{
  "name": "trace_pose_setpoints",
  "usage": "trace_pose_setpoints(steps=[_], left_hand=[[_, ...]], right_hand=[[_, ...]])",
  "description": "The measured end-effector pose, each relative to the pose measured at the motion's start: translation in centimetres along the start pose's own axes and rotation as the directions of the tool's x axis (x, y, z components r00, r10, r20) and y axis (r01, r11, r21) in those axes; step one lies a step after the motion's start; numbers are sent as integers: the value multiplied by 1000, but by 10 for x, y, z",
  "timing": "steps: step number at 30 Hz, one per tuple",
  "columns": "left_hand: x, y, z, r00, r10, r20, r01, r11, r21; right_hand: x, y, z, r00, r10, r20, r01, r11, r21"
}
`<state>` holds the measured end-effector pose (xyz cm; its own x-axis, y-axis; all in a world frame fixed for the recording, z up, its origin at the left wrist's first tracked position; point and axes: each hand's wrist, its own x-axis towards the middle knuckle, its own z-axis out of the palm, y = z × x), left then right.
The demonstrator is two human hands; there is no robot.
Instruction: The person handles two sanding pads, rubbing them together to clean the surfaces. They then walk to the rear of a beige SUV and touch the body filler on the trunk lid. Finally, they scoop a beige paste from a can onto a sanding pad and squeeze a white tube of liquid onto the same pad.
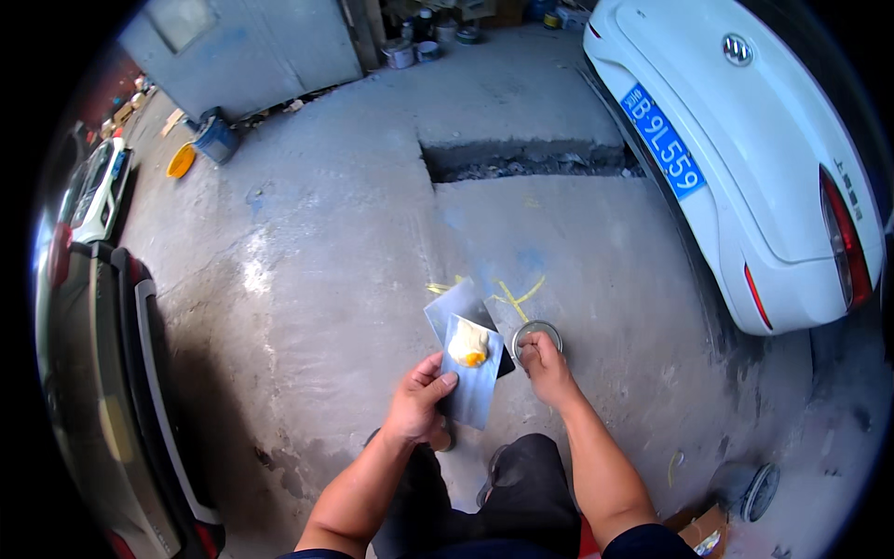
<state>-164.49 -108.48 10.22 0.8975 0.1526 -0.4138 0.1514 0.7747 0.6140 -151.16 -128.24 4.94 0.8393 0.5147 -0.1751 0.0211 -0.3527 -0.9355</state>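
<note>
My left hand (pixel 417 401) grips a flat rectangular metal putty spreader (pixel 473 399), its thumb pressed on top. A lump of cream putty (pixel 468 341) with an orange dab at its lower edge sits on the spreader. Behind it lies a second, darker flat plate (pixel 456 302), partly covered; how it is held cannot be made out. To the right, my right hand (pixel 549 374) has its fingers closed at the near side of a round metal tin (pixel 538 325). The fingers hide part of the tin, so I cannot tell whether they grip its rim or lid.
A white car (pixel 717 158) stands at the right, and a dark vehicle (pixel 112 373) at the left. Beyond my hands a rectangular trench (pixel 531 160) cuts the concrete floor. A blue bucket (pixel 214 140) and yellow bowl (pixel 182 161) stand far left; a grey bucket (pixel 745 489) lies near right.
</note>
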Motion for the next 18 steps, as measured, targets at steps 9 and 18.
trace_pose_setpoints(steps=[9, 18], left_hand=[[-228, 103, 134, 996, 83, 9, -82, 993, -79], [-389, 128, 164, 864, 432, -258, -482, 857, -181]], right_hand=[[-109, -265, -17, 759, -120, 639, -456, 602, 655], [-178, -390, 31, 789, -241, 565, -268, 693, 670]])
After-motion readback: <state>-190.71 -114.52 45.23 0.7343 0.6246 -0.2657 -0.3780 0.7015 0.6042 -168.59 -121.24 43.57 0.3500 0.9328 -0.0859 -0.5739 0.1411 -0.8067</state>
